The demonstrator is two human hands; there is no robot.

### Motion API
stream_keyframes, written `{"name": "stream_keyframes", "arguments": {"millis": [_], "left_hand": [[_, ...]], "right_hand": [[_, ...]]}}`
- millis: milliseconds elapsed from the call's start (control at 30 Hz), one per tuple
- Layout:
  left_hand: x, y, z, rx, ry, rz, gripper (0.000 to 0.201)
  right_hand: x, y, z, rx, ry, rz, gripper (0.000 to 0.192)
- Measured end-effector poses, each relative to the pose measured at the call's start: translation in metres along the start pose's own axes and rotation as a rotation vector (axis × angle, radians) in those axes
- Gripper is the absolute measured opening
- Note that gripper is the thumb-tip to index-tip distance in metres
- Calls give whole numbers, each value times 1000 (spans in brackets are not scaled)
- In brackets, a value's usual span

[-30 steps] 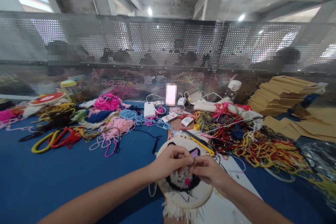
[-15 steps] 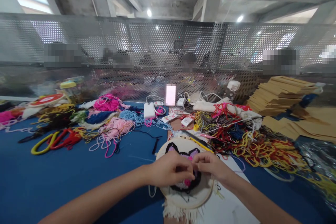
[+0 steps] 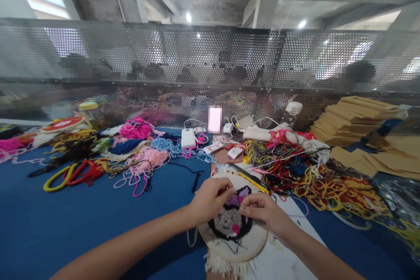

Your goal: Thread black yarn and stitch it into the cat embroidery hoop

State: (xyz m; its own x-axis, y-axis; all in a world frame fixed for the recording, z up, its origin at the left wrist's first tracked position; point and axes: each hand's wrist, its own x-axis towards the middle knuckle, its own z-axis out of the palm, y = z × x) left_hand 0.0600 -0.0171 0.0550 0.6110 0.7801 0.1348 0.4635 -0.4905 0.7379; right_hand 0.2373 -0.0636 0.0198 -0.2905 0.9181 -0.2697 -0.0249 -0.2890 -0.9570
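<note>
A round embroidery hoop [image 3: 241, 251] with cream cloth and a fringed lower edge lies in front of me. On the cloth is a yarn cat face [image 3: 228, 220], with black outline, grey fill, purple ears and pink spots. My left hand [image 3: 210, 203] is over the upper left of the design, thumb and fingers pinched together. My right hand [image 3: 262, 211] is at the design's right side, fingertips also pinched. Whatever either pinch holds is too small to make out. Part of the cat's left ear is hidden behind my left hand.
Tangled yarn [image 3: 328, 188] spreads to the right beside stacked brown envelopes [image 3: 354, 118]. More yarn [image 3: 147, 159] and a yellow-and-red loop pair [image 3: 62, 178] lie left. A black-and-yellow utility knife [image 3: 251, 177] rests above the hoop. White paper [image 3: 288, 249] lies under it.
My left hand has shifted up and left, off the middle of the cat face, so the grey part now shows. My hands are farther apart; the right hand has moved slightly down.
</note>
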Motion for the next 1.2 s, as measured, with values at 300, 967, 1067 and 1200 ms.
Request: {"name": "stream_keyframes", "arguments": {"millis": [300,967,1067,1200], "left_hand": [[-12,16,-12,-262,-555,172,19],[-6,12,-2,-199,-111,-17,28],[-11,18,-6,-406,-285,5,30],[-17,23,-14,-388,-577,109,20]], "right_hand": [[-4,4,2,-34,-81,15,26],[-9,-2,6,-95,-67,-29,26],[-6,3,6,2,-99,0,28],[-7,-1,1,-46,-120,-29,29]]}}
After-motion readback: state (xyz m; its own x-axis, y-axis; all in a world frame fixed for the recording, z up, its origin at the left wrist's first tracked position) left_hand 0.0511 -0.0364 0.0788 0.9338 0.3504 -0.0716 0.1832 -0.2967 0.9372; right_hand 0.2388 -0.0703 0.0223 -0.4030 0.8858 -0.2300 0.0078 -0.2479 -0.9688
